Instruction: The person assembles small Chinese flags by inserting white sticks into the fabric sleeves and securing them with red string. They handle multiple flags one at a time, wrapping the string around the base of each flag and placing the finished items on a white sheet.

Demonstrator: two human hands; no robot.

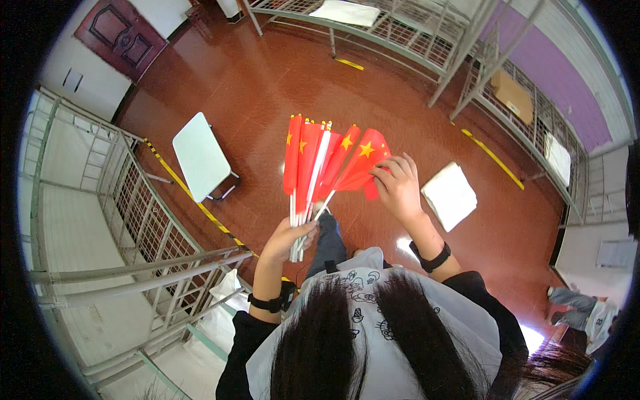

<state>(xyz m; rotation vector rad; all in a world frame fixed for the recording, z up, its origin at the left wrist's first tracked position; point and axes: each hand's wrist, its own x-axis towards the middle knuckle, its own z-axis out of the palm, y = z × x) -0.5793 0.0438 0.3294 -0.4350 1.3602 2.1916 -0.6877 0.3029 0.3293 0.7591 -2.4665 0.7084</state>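
My left hand (pixel 288 239) is wrapped round the white sticks of a bundle of small red flags (pixel 308 163) with yellow stars and yellow tips. Most of the flags are rolled about their sticks and stand close together. One flag (pixel 367 152) leans out to the right, partly spread, its stick running down to my left hand. At that flag's right edge, the fingers of my right hand (pixel 399 187) are closed on the cloth. Dark bands circle both of my wrists.
A small white folding table (pixel 201 157) stands on the red-brown floor at the left. White folded cloth (pixel 450 195) lies on the floor to the right. Metal bunk beds (pixel 143 207) line the sides, with yellow-black tape (pixel 200 207) along the floor. Another person (pixel 590 313) is at the far right.
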